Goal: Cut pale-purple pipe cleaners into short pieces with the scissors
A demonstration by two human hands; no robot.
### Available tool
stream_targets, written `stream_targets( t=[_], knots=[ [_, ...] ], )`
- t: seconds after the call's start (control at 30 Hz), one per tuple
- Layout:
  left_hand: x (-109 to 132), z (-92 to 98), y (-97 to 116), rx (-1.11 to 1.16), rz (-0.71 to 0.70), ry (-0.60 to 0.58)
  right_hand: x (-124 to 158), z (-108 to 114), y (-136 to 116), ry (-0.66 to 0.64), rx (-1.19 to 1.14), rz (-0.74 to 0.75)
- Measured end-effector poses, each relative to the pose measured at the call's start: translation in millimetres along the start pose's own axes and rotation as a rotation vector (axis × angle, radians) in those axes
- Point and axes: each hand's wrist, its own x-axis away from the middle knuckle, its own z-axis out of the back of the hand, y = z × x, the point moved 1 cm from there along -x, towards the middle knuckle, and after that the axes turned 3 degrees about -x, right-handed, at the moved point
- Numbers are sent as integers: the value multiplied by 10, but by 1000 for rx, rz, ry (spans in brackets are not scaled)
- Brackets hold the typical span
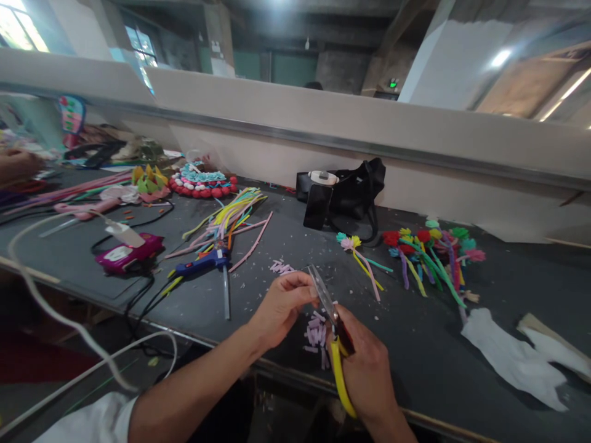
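Observation:
Yellow-handled scissors (340,369) are gripped in my right hand (369,363), with their blades pointing up and away from me. My left hand (284,307) is closed in a pinch beside the blades; whatever small piece its fingertips hold is too hidden to make out. Below the hands, near the table's front edge, lies a pile of short lilac cut pieces (316,333). A second little heap of lilac pieces (281,266) sits just beyond my left hand.
Left of my hands are a blue glue gun (203,263), a bundle of pastel fuzzy stems (235,212), and a magenta power strip (129,252) with cables. Fuzzy-stem flowers (429,243), a white cloth (512,357) and a black bag (355,191) with a phone (317,206) lie right and behind. Another person's hand (18,166) shows far left.

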Motion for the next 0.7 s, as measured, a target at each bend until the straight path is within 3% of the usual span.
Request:
stream_targets(
  t=[0.43,0.7],
  knots=[
    [-4,-2,-40,-22,-29,1,-28,-9,7,-51,79,-68],
    [30,-57,-35,12,-7,-4,-38,-15,-12,-30,-52,-74]
  ],
)
